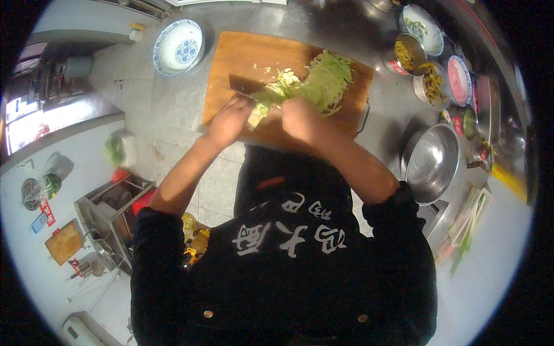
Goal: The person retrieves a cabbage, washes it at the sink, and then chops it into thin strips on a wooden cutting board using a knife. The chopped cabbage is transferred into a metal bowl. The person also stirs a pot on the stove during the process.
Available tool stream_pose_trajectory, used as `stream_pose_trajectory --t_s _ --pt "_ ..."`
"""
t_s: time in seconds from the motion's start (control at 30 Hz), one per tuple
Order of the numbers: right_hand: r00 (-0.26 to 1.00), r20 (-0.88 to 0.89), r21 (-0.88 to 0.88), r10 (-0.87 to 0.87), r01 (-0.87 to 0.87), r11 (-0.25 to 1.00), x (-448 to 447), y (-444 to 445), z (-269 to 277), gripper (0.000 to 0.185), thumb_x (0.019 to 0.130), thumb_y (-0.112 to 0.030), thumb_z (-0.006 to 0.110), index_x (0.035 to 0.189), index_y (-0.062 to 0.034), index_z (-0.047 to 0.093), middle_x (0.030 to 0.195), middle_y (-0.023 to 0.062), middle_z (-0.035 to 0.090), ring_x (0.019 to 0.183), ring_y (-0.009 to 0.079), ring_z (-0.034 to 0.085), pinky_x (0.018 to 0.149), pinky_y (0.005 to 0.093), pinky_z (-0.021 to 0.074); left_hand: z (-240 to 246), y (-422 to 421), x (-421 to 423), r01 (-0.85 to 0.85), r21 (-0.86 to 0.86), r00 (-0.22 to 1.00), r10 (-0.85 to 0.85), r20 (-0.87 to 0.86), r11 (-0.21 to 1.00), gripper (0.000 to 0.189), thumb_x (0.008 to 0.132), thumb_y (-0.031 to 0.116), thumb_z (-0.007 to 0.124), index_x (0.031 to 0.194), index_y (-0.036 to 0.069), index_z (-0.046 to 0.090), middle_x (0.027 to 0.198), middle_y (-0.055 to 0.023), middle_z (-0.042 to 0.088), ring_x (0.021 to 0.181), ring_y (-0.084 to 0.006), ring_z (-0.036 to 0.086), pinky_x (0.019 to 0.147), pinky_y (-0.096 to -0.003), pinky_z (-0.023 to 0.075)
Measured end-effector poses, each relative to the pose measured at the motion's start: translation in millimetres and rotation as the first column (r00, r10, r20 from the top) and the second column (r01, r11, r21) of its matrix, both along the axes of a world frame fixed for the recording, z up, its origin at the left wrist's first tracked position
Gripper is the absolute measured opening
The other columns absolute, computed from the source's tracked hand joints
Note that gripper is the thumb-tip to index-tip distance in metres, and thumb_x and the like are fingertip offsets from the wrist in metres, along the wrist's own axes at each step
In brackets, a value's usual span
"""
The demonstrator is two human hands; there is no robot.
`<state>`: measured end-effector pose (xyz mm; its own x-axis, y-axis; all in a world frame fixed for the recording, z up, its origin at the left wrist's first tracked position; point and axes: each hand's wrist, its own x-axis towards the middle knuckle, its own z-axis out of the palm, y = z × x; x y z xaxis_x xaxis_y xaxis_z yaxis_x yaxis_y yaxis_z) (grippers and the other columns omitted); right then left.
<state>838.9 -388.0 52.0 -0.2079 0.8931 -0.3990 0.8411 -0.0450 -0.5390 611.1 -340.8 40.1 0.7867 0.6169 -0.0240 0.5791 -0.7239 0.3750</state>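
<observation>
A wooden cutting board (246,47) lies on the steel counter before me. My right hand (301,119) is closed around the handle of a knife, whose blade (246,93) reaches left over the board. Just beside the blade, my left hand (231,119) rests with bent fingers against a pale green piece of leafy vegetable (258,115), probably cabbage. Beyond my right hand lies a heap of shredded green leaves (326,82). Smaller pale shreds (288,78) are gathered behind the blade. The fingertips of my left hand are partly hidden by the knife.
A blue-and-white bowl (178,47) stands left of the board. At the right are a large steel basin (433,164), a bowl with green pieces (420,30), containers of yellowish-brown food (433,86) and a dish of pink food (458,81). A long basket (467,216) holds green stalks.
</observation>
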Motion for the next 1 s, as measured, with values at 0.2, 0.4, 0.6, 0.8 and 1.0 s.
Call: stream_pose_trajectory --t_s 0.2,0.4,0.6,0.8,1.0 --pt "0.999 -0.029 -0.05 0.038 -0.039 0.998 -4.9 1.7 -9.3 0.018 0.079 -0.013 0.057 0.079 -0.0011 0.072 0.082 0.0227 0.069 0.079 0.0413 0.067 0.073 0.0486 0.0543 -9.0 -6.1 -8.4 -0.073 0.012 0.995 0.072 0.072 0.997 0.047 0.065 0.005 0.074 0.11 0.004 0.062 0.114 -0.0147 0.061 0.11 -0.0367 0.055 0.092 -0.043 0.049" --pt "0.997 0.049 0.029 0.062 -0.063 0.998 -6.4 6.3 -20.3 0.018 0.078 -0.014 0.058 0.078 -0.0018 0.071 0.08 0.0225 0.068 0.077 0.0417 0.067 0.073 0.0491 0.0541 -11.5 -9.5 -13.5 -0.162 -0.086 0.985 0.166 0.048 0.983 0.048 0.066 0.006 0.075 0.112 0.004 0.061 0.116 -0.0153 0.06 0.112 -0.0374 0.055 0.092 -0.0435 0.0486" --pt "0.994 0.006 0.077 0.113 -0.113 0.991 -4.5 5.9 -14.1 0.015 0.077 -0.012 0.059 0.076 -0.0018 0.07 0.08 0.0235 0.067 0.078 0.0425 0.066 0.072 0.0495 0.0538 -11.2 -13.2 -13.3 -0.149 -0.069 0.986 0.154 0.067 0.986 0.044 0.072 0.002 0.069 0.114 0.002 0.058 0.115 -0.0153 0.06 0.113 -0.0352 0.055 0.092 -0.0419 0.0489" --pt "0.994 0.027 -0.002 0.107 -0.107 0.994 -11.0 6.9 -5.3 0.015 0.078 -0.009 0.058 0.076 -0.0005 0.07 0.081 0.0247 0.068 0.079 0.0427 0.067 0.073 0.0489 0.0544 -13.1 -18.4 -16.8 -0.206 -0.053 0.975 0.21 0.077 0.977 0.043 0.072 0.004 0.07 0.113 0.001 0.06 0.117 -0.0159 0.06 0.114 -0.0349 0.055 0.093 -0.0424 0.0489" --pt "0.991 0.03 -0.023 0.13 -0.13 0.991 -9.1 9.5 -1.7 0.017 0.078 -0.011 0.058 0.078 0.0005 0.071 0.083 0.0255 0.068 0.08 0.0419 0.067 0.074 0.0482 0.0547 -15.8 -21.7 -19.1 -0.207 -0.081 0.971 0.215 0.109 0.975 0.044 0.073 0.006 0.072 0.115 0.002 0.06 0.12 -0.0149 0.06 0.114 -0.0348 0.055 0.093 -0.0423 0.0486"
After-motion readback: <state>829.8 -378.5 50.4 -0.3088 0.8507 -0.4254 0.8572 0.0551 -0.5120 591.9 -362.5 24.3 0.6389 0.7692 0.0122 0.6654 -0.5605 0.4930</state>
